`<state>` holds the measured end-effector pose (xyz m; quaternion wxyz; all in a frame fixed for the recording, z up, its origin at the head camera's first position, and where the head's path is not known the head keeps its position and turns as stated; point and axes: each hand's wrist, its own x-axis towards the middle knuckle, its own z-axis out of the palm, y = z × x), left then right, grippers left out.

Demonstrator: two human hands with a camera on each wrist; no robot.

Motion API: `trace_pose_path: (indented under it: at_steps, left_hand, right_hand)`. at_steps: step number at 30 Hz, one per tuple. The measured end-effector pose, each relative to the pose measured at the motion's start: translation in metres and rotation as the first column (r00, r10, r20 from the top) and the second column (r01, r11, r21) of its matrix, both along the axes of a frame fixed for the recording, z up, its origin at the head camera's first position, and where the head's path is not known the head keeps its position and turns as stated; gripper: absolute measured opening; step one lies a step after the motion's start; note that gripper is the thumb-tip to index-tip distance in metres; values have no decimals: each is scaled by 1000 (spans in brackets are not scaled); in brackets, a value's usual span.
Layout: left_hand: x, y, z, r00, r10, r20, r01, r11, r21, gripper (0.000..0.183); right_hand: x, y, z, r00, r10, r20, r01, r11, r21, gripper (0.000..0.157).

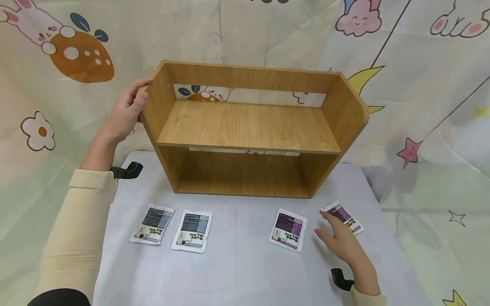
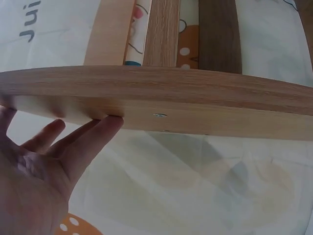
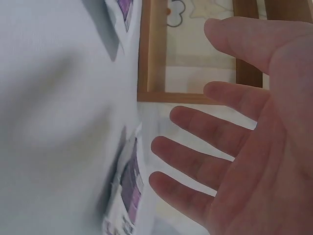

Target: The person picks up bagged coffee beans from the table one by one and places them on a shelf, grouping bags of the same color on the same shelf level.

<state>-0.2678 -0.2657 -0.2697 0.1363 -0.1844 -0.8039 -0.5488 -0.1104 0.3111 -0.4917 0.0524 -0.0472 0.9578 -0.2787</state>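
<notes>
The left hand [image 1: 126, 108], fingers extended, touched a brown wooden two-tier shelf [image 1: 245, 127]; the right hand [image 1: 342, 242], spread and empty, hovered near a flat white-and-purple packet [image 1: 348, 218].

shelf [image 1: 249, 125]: honey-brown, streaked wood grain. before its left half: 2 slate-blue packets [image 1: 154, 224] [image 1: 192, 231], panelled in white. before its right half: 2 purple packets [image 1: 287, 229] [image 1: 349, 219], with violet and white areas. beneath it: plain white cloth [image 1: 241, 263]. behind it: cream backdrop [image 1: 160, 34], printed with an orange, white-spotted strawberry [image 1: 82, 70] to its left and a red-pink star [image 1: 410, 151] to its right.
</notes>
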Motion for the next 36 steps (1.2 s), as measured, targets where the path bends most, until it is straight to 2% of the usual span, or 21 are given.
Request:
trace_pose_path:
  at_steps: [5,12,15,22,26,30,36]
  left_hand:
    - [-5,-2,-4,999,-26,19,26,999,37,45]
    - [-8,0,-6,999,-39,26,38,999,34,50]
    - [-8,-4,-5,999,-43,30,42,998,37,53]
    - [-11,-4,-8,997,-65,41,62,996,61,53]
    - [-11,0,-13,998,-57,11,55,991,118,53]
    - [-14,3,-16,999,-43,-12,45,990,135,53]
    - [-12,3,-15,999,-32,2,32,992,121,53]
  right_hand:
    - [3,-5,-11,1000,1,13,0,997,-80,67]
    - [1,-16,-21,999,-6,-47,-2,985,-170,69]
    - [-2,-24,-27,999,-5,-33,-1,982,-188,73]
    - [-5,-41,-39,993,-84,78,93,988,-124,91]
    - [-6,-49,-41,992,-94,83,101,992,-79,97]
    - [-7,-56,-38,991,-111,80,114,993,-24,100]
    - [-8,-66,-36,983,-146,113,146,989,13,106]
